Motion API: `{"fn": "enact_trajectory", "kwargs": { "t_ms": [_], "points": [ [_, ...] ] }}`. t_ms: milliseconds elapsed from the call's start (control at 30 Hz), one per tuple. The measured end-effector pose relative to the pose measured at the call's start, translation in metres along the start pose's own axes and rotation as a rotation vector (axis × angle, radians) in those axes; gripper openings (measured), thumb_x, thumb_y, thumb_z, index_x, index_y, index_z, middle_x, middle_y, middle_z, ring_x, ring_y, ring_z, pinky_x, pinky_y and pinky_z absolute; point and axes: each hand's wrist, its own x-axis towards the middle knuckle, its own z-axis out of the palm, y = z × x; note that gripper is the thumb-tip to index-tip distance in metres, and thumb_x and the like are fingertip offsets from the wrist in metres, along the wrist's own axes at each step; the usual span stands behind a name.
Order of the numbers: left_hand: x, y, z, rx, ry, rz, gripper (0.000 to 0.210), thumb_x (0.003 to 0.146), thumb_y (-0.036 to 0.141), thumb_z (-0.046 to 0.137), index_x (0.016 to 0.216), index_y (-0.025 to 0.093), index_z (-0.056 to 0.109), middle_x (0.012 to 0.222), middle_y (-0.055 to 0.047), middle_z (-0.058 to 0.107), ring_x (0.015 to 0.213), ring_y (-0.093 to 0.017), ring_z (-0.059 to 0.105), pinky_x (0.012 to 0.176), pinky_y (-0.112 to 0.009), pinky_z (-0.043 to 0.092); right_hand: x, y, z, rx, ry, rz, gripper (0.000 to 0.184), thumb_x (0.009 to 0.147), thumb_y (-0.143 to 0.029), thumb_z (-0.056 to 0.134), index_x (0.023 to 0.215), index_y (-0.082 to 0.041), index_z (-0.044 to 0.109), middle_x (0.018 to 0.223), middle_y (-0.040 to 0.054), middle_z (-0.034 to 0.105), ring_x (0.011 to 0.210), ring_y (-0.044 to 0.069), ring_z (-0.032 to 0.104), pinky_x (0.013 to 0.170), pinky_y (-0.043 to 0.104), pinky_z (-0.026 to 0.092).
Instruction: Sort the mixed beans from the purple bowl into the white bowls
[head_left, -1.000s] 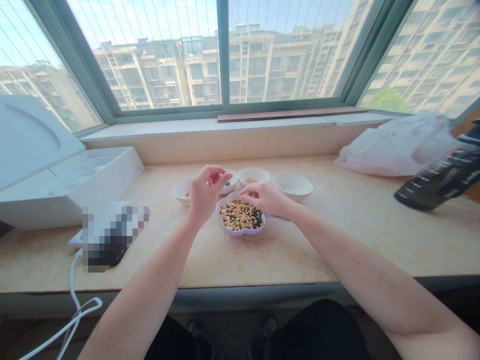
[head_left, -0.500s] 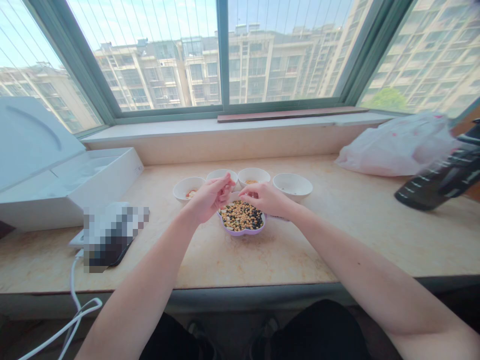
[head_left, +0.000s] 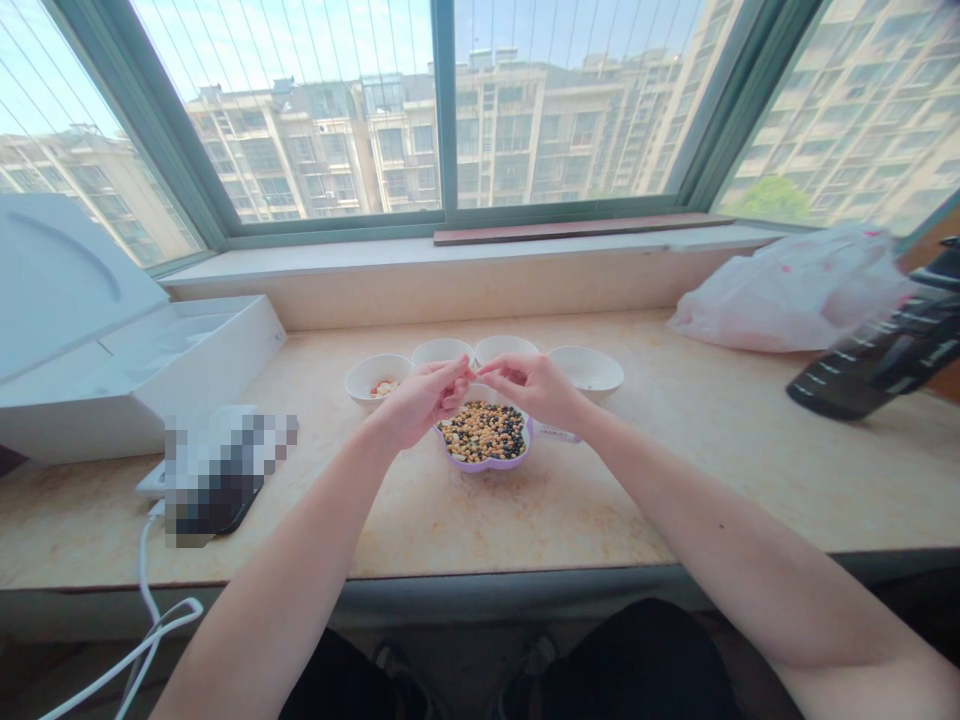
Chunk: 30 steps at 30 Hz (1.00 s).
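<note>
Above a purple scalloped dish (head_left: 491, 465) filled with mixed beans (head_left: 486, 428), black and yellow with some pale flat pieces, my two hands meet at the fingertips. My left hand (head_left: 433, 402) is closed, thumb against curled fingers; whatever it holds is too small to name. Thumb and finger of my right hand (head_left: 534, 385) pinch together at the left fingertips, their contents hidden. Behind the dish stand several white bowls: the left bowl (head_left: 358, 382) holds a few reddish and pale pieces, and the right bowl (head_left: 586, 370) shows a few dark specks. My hands partly cover the middle bowls.
A pixelated phone-like object (head_left: 225, 480) with a white cable (head_left: 146, 570) lies on the left of the counter (head_left: 480, 540). Behind it is an open white box (head_left: 217, 360). At right are a plastic bag (head_left: 787, 290) and a dark bottle (head_left: 862, 365).
My right hand has moved slightly up and left, so its fingertips now touch or nearly touch the left ones. My left hand has shifted slightly right and down.
</note>
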Motion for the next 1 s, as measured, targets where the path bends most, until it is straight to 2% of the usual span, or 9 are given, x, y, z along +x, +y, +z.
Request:
{"fn": "enact_trajectory", "kwargs": {
  "t_ms": [133, 233, 333, 667, 1000],
  "points": [
    [0.0, -0.0021, 0.0011, 0.086, -0.016, 0.007, 0.045, 0.079, 0.052, 0.077, 0.068, 0.014, 0.056, 0.061, 0.005, 0.039, 0.051, -0.005, 0.029, 0.047, -0.022, 0.018, -0.002, -0.0044, 0.0014, 0.171, -0.079, 0.013, 0.037, 0.09, -0.049, 0.063, 0.105, -0.018, 0.077, 0.083, 0.0042, 0.072, 0.064, 0.013, 0.055, 0.058, 0.028, 0.04],
    [-0.0001, -0.0025, 0.0015, 0.134, -0.015, 0.006, 0.047, 0.079, 0.054, 0.076, 0.066, 0.015, 0.054, 0.061, 0.004, 0.039, 0.051, -0.005, 0.027, 0.048, -0.024, 0.016, -0.0031, -0.0073, 0.0019, 0.32, -0.121, 0.024, 0.037, 0.088, -0.05, 0.066, 0.103, -0.018, 0.077, 0.094, 0.0069, 0.075, 0.079, 0.017, 0.065, 0.071, 0.03, 0.049],
    [-0.0004, -0.0021, 0.002, 0.186, -0.009, 0.015, 0.047, 0.078, 0.055, 0.076, 0.065, 0.015, 0.054, 0.06, 0.004, 0.039, 0.052, -0.006, 0.027, 0.048, -0.025, 0.015, -0.0024, -0.0085, 0.001, 0.389, -0.126, 0.007, 0.035, 0.088, -0.049, 0.066, 0.103, -0.019, 0.077, 0.1, 0.0074, 0.076, 0.09, 0.019, 0.067, 0.08, 0.032, 0.051],
    [-0.0006, -0.0054, 0.0044, 0.282, 0.029, -0.01, 0.051, 0.078, 0.059, 0.075, 0.062, 0.016, 0.051, 0.058, 0.005, 0.036, 0.05, -0.006, 0.028, 0.048, -0.025, 0.013, -0.0004, -0.0032, 0.003, 0.352, -0.048, 0.032, 0.035, 0.082, -0.05, 0.073, 0.096, -0.018, 0.079, 0.09, 0.0066, 0.075, 0.081, 0.017, 0.065, 0.073, 0.031, 0.05],
    [0.0009, -0.0078, 0.0035, 0.334, 0.095, 0.023, 0.049, 0.077, 0.059, 0.075, 0.06, 0.016, 0.057, 0.056, 0.002, 0.046, 0.048, -0.006, 0.035, 0.045, -0.023, 0.018, -0.0002, -0.0046, 0.0059, 0.315, -0.052, 0.046, 0.037, 0.084, -0.052, 0.07, 0.094, -0.018, 0.079, 0.089, 0.0073, 0.076, 0.079, 0.018, 0.065, 0.072, 0.032, 0.05]
  ]
}}
